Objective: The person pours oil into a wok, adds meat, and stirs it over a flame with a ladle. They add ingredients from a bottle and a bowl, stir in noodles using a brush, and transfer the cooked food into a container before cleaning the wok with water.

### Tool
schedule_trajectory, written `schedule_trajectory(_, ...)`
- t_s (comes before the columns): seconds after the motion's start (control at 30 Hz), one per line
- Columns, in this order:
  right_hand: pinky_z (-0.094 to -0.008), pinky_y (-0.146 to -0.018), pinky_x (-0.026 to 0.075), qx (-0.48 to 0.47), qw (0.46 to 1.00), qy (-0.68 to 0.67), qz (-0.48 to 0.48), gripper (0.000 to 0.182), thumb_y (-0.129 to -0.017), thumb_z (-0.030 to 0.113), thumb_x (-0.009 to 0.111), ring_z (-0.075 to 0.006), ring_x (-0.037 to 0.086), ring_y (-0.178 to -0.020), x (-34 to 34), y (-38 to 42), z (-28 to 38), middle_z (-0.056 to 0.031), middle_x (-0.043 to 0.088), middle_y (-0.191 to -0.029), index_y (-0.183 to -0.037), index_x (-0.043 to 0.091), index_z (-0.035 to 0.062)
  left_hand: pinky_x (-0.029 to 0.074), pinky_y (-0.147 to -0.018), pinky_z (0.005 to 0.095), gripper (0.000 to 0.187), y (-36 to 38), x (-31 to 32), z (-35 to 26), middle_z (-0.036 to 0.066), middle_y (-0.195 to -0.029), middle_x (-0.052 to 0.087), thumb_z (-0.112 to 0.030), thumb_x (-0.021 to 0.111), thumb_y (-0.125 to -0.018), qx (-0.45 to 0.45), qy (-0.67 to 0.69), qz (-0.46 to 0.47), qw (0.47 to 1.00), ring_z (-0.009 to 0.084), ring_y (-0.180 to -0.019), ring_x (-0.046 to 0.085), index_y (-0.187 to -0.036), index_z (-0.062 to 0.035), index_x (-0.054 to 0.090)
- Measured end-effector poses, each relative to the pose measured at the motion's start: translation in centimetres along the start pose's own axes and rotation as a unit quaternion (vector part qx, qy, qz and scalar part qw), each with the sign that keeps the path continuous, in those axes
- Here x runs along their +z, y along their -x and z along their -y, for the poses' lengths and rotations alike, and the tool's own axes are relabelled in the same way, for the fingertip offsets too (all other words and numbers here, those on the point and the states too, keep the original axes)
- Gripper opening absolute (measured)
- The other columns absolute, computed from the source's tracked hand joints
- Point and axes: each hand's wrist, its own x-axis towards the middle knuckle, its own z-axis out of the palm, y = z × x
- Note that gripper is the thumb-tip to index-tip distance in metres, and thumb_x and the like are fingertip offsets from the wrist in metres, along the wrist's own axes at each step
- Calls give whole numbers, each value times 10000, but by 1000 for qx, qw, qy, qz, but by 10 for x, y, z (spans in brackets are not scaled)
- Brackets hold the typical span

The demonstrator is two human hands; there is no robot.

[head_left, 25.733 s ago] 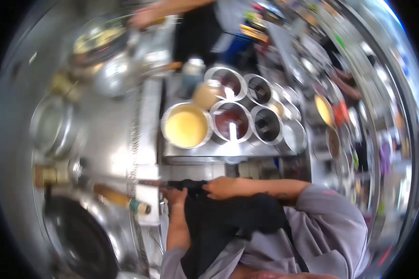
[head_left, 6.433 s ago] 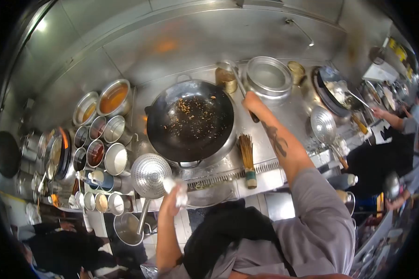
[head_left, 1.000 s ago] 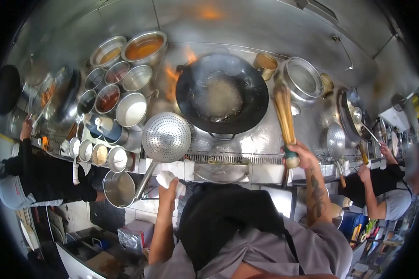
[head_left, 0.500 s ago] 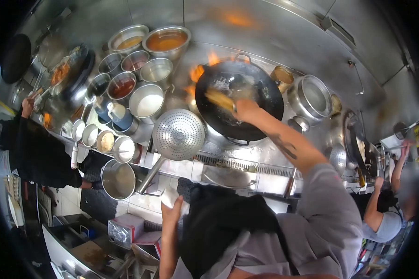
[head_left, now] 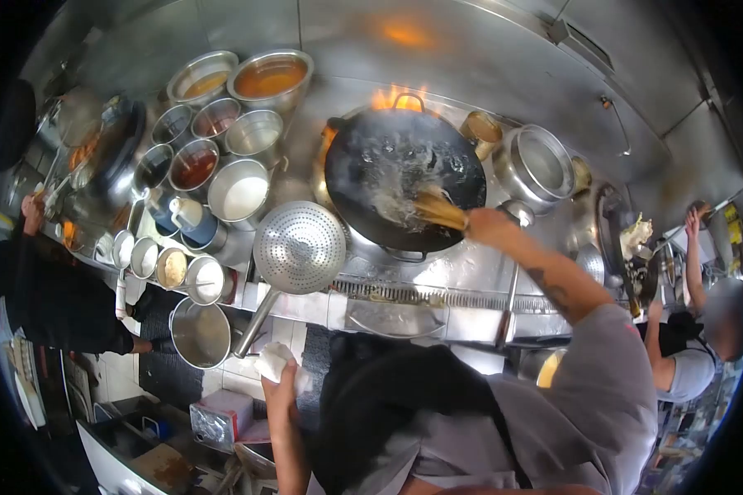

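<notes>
My right hand is closed round a bamboo wok brush. The bristle end is down in a large black wok, near its lower right side, where bubbling or splashing water covers the bottom. Orange flames rise behind the far rim. Lower left, my left hand grips a folded white cloth, held away from the wok beside the end of a strainer's handle.
A perforated strainer lies left of the wok. Several sauce pots, including a pot of white liquid, and a steel pot stand farther left. Nested steel pots sit on the right. Co-workers stand at both sides.
My right hand has moved the brush from the wok's middle toward its lower right side. Water is now visibly churning in the wok. The camera view has shifted slightly.
</notes>
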Motion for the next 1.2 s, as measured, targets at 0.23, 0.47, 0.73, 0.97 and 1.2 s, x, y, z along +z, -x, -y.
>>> schedule_trajectory(0.23, -432, -873, 503, 65, 997, 43, -7, 356, -831, 269, 578, -345, 642, -997, 15, -3, -25, -228, 654, -1025, -1062, 602, -1, 462, -855, 341, 558, 11, -3, 1, 111, -1145, 548, -216, 667, -840, 25, -2, 29, 999, 217, -1036, 541, -1301, -9, 431)
schedule_trajectory(0.47, -440, -719, 536, -33, 977, -97, -189, 304, -772, 289, 620, -331, 674, -788, -7, -142, 2, -201, 670, -845, -898, 659, 15, 513, -597, 375, 590, 44, 9, -16, 139, -912, 604, -520, 402, -952, 7, 100, 26, 995, 254, -701, 615, -1223, 0, 464)
schedule_trajectory(0.73, -459, -833, 507, -122, 972, -194, -45, 385, -787, 314, 619, -395, 642, -895, 21, -22, 89, -236, 657, -909, -1078, 637, 61, 496, -564, 370, 639, 56, -10, 11, 110, -920, 596, -625, 385, -918, -77, 132, -19, 988, 250, -679, 602, -1269, -95, 451)
schedule_trajectory(0.97, -446, -738, 546, 45, 984, -94, -142, 262, -789, 252, 580, -346, 679, -801, 31, -109, 20, -179, 685, -896, -876, 669, 21, 496, -576, 363, 654, 44, 9, -11, 108, -895, 602, -630, 376, -920, -11, 79, 17, 997, 239, -699, 609, -1228, -60, 469)
schedule_trajectory(1.2, -406, -845, 518, 14, 998, -62, 4, 347, -778, 248, 636, -321, 662, -935, 6, 3, -22, -190, 680, -962, -1032, 655, 12, 508, -570, 351, 651, 24, -3, 1, 101, -904, 599, -625, 401, -916, -17, 141, -12, 990, 226, -693, 607, -1225, -57, 472)
